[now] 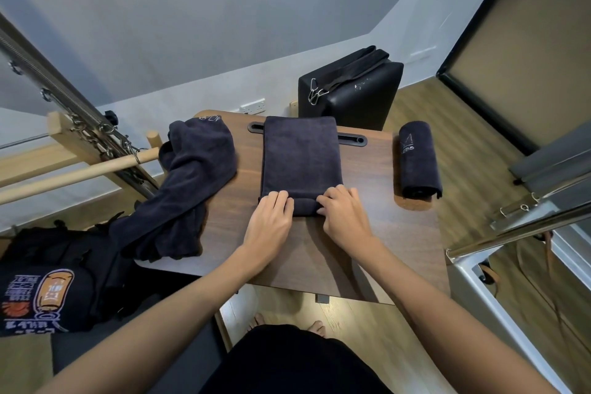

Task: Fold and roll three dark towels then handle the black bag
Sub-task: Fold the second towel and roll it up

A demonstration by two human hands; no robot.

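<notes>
Dark navy terry towel, folded to a long strip [302, 160], lies mid brown wood-grain tabletop [367, 233], far end over the black slot handle [351, 138]. Head view only.

L hand [270, 221] and R hand [343, 214] both on the near end, fingers curled over the first turn of the roll, so both are holding the towel. Roll barely started.

Rolled dark towel w/ white logo [419, 161] sits well apart at the right edge of the table, done. Unfolded dark towel heap [188, 189] at left, draped over the table edge. Black bag w/ orange print [48, 291] low left, off the table.

Risks, imo:
- uneven push L vs R, so roll goes cone-shaped
- loose first turn, so it unwinds later
- far end may snag at the slot

Room: clear tabletop either side of the strip, full strip length ahead to roll. Black padded box w/ strap [358, 89] sits beyond the far edge.
</notes>
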